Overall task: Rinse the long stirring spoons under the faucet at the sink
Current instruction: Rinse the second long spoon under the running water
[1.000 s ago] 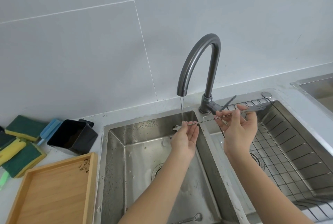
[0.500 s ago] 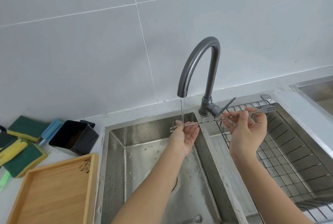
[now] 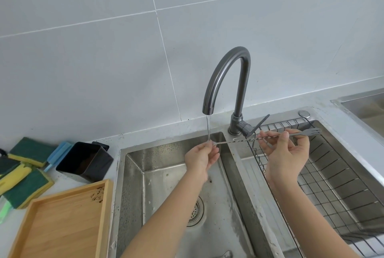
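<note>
The person is holding the long stirring spoon (image 3: 239, 141) level under the faucet (image 3: 226, 79) stream. The left hand (image 3: 200, 159) is pinching the wet bowl end over the sink (image 3: 133, 174), and the right hand (image 3: 287, 153) is pinching near the forked tip. It's looking thin, light, stiff and probably slippery, so the twisted shaft is likely giving the safest grip. White tile wall behind, a wire rack (image 3: 332, 185) sitting in the right basin.

Readable text: we find none anywhere in this view.
Wooden tray (image 3: 62, 222), left of the sink (image 3: 133, 174): we see a small dark mark at its corner nearest the sink, perhaps a burnt-in motif; too blurred for us to read.
Faucet (image 3: 226, 74), behind the sink: we see no brand or lettering.
Black container (image 3: 85, 162), left of the sink: we see no label.
</note>
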